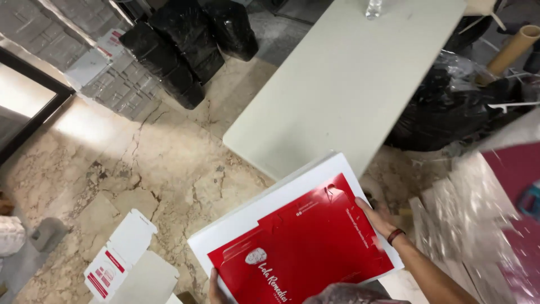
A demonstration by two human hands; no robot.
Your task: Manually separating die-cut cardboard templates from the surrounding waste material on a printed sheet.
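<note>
**Red-and-white carton blank held flat above a marble floor**

Marble floor [140,163], veined and cracked, fills the left of the view. A dark-framed glass panel [22,101] sits at the far left, and a small folded white-and-red box [121,259] lies on the floor near the bottom edge. Further up, black plastic-wrapped bundles [185,39] lean against stacks of wrapped flat cartons [112,79].

At bottom centre, the left hand [214,287] grips the lower edge of a flat cardboard blank [298,236], red print on a white sheet. Only the fingers show, curled onto the edge; it seems to steady that side. The blank hangs in the air, tilted, just in front of the near end of the pale worktop [349,79] and not resting on it.

On the blank's right edge, the right hand [378,217] lies with fingers spread along the board, a dark band at the wrist, likely bracing the wide sheet so it stays flat. A clear bottle [373,7] stands at the worktop's far end. To the right, a black plastic bag [450,107], a cardboard tube [514,48] and a blurred pile of more blanks [484,214].
</note>
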